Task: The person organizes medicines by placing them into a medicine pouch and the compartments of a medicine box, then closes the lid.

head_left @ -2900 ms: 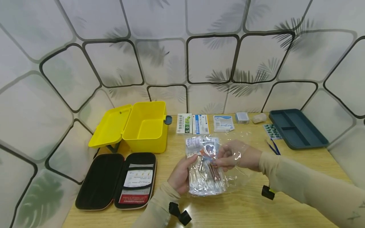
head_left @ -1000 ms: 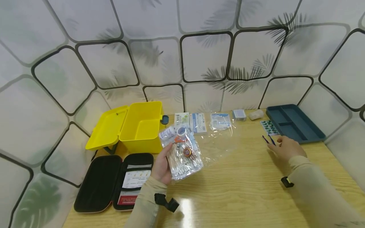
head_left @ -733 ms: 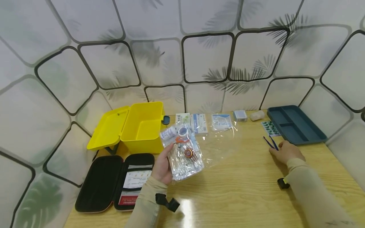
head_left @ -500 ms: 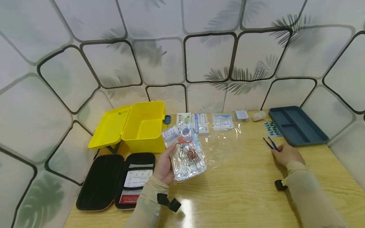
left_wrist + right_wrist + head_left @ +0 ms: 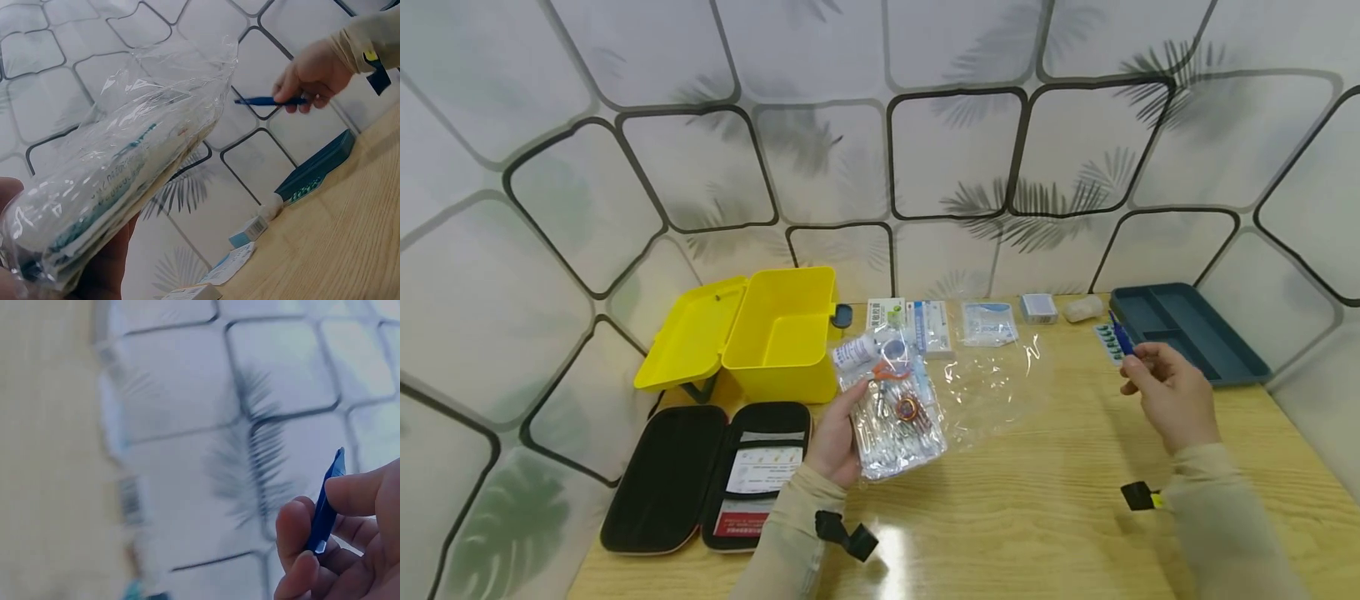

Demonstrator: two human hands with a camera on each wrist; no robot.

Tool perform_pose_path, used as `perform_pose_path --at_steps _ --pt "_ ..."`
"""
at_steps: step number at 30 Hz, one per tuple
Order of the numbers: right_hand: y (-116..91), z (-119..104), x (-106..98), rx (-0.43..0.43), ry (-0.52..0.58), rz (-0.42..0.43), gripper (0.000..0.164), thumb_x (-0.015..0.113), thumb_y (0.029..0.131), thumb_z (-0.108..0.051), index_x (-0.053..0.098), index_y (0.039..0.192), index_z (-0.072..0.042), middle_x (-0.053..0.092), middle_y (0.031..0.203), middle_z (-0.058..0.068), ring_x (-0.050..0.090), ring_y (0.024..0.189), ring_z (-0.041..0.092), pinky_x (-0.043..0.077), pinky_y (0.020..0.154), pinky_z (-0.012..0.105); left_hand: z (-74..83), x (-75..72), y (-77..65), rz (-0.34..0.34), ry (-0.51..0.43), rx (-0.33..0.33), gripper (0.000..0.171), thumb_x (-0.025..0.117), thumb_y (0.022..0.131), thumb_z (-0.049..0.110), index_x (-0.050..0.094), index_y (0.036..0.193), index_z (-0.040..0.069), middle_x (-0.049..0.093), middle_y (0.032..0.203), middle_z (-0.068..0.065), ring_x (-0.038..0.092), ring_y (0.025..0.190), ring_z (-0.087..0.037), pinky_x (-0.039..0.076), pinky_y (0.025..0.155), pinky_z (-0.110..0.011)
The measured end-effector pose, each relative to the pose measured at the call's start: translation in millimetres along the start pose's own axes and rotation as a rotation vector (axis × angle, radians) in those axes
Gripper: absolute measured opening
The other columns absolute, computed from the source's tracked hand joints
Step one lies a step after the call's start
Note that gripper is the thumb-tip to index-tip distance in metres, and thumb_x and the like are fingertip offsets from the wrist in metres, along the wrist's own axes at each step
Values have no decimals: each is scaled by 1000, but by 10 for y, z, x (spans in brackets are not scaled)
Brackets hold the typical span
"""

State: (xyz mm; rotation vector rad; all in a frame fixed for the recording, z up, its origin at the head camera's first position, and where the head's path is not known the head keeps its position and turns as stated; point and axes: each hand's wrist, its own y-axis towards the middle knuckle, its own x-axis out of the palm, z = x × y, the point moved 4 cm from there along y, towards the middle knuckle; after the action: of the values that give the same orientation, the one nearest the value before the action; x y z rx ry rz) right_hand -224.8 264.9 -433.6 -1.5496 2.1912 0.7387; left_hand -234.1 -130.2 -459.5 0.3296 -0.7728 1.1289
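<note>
Currently both hands are loaded. The left hand [image 5: 833,442] is gripping the clear bag [image 5: 887,450], thumb lying over its packed side, and is holding it above the bench [image 5: 1037,525]. The right hand [image 5: 1178,400] is pinching the blue tweezers [image 5: 1122,335] between thumb and fingers; in the left wrist view they're riding above the bench too.

Key relation: the bag is lying well to the left of the right hand and tweezers, with bare bench showing between. Its loose film is spreading rightward across part of that gap but stopping short of the tweezers, so nothing's touching. Can't tell if the bag is open on that side. Tweezers' long axis is running forward from the fingertips toward the wall, veering slightly left, so it's pointing past the bag rather than at it. Whether the tips are together isn't showing clearly.

Packed part of the bag is leaning, far end tipping left toward the yellow box [image 5: 786,382]. Left hand is sitting nearer that box and the open black case [image 5: 658,479]. Right hand is sitting nearer the dark tray [image 5: 1198,317], overlapping its near-left edge in the head view, with the capsule blister [image 5: 1103,340] showing behind the tweezers.
</note>
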Motion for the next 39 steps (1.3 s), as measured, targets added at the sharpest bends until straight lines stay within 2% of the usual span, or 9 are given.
perform_pose_path --at_steps 4,10,14,20,25,29,35,37,39 --pt "-105 -464 -73 -153 -9 85 26 57 98 -26 59 116 -8 61 82 -9 58 67 2 43 52 17 2 -5 1 10 8 -1 44 35 104 31 34 144 13 56 126 -5 58 110 -18 48 94 -34" --pt "-210 -961 -20 -371 -34 68 15 61 95 -14 64 109 -8 61 79 -2 56 64 0 40 46 18 8 -7 -8 23 15 -4 48 37 103 32 32 146 13 54 131 -8 57 114 -21 47 97 -36" --pt "-246 -1098 43 -493 -129 36 15 64 92 -10 65 108 -9 63 80 -2 52 63 -1 39 50 15 0 0 -16 28 21 3 45 36 103 31 34 144 12 55 127 -7 57 110 -20 48 95 -35" --pt "-260 -1206 140 -639 -397 -38 14 68 89 -13 65 103 -14 60 76 -7 41 51 4 32 43 22 -17 7 -19 16 40 14 45 37 103 31 37 142 10 59 123 -8 60 106 -21 51 91 -35" --pt "-282 -1271 189 -751 -528 -51 21 73 84 -16 65 103 -14 63 80 -5 48 58 6 36 44 23 -40 20 -16 19 64 34 38 40 102 29 44 133 7 64 112 -6 64 97 -19 54 84 -33" --pt "-302 -1308 234 -841 -526 -54 20 70 87 -29 69 100 -15 65 86 -2 56 65 9 44 48 28 -73 41 -10 9 77 28 34 41 102 27 45 129 7 66 106 -5 66 91 -17 55 79 -31" --pt "-328 -1356 354 -978 -406 -107 44 49 95 -52 73 96 -15 64 82 -5 58 69 11 48 55 31 -125 73 -10 -23 123 -12 45 45 100 33 41 138 8 65 112 -7 66 97 -20 55 83 -35" --pt "-332 -1364 404 -1003 -356 -130 42 51 94 -50 74 94 -16 64 80 -7 57 66 9 46 54 28 -145 84 -4 -32 131 -19 47 45 100 33 40 139 8 65 115 -8 65 99 -22 54 85 -37" --pt "-334 -1362 451 -1008 -309 -160 30 62 90 -43 74 94 -16 64 79 -9 53 63 5 43 53 23 -168 102 -3 -37 135 -28 47 45 100 33 39 139 7 65 114 -9 65 98 -21 55 84 -37"
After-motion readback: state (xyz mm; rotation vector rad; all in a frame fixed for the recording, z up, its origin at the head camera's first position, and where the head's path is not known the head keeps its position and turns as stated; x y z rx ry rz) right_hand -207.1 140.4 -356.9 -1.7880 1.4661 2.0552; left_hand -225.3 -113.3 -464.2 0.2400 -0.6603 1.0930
